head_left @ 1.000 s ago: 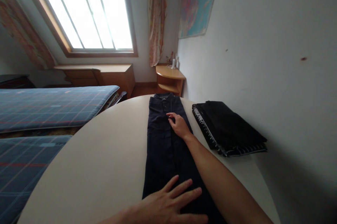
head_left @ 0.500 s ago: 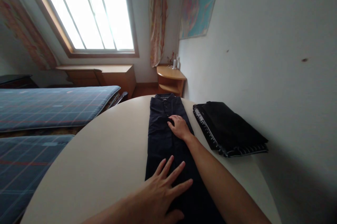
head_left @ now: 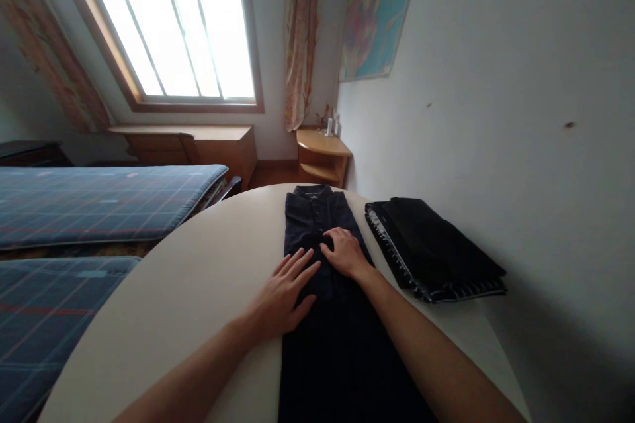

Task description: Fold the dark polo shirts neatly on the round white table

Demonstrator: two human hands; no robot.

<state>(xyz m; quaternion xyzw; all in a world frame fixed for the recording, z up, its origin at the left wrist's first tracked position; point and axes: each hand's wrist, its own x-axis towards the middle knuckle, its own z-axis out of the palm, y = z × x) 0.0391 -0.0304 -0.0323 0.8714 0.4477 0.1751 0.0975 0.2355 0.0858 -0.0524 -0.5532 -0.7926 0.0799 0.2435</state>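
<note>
- Sliding up the cloth in the head view comes the left hand, half a second ago down at the near stretch, now almost alongside the right hand
- Fingers spread wide on that left one, reaching over the long left edge of the dark navy buttoned shirt; whether it presses or skims, I can't tell
- Barely shifting, the right hand lies on the shirt below the buttons, fingers loosely curved, a gap between thumb and forefinger
- And the shirt itself? Laid in a long, narrow strip on the round cream table, collar at the far rim, staying put
- Both hands now meet on the upper stretch, which suggests the flattening work is centred there
- Untouched to the right, the folded black clothes sit just beside it
</note>
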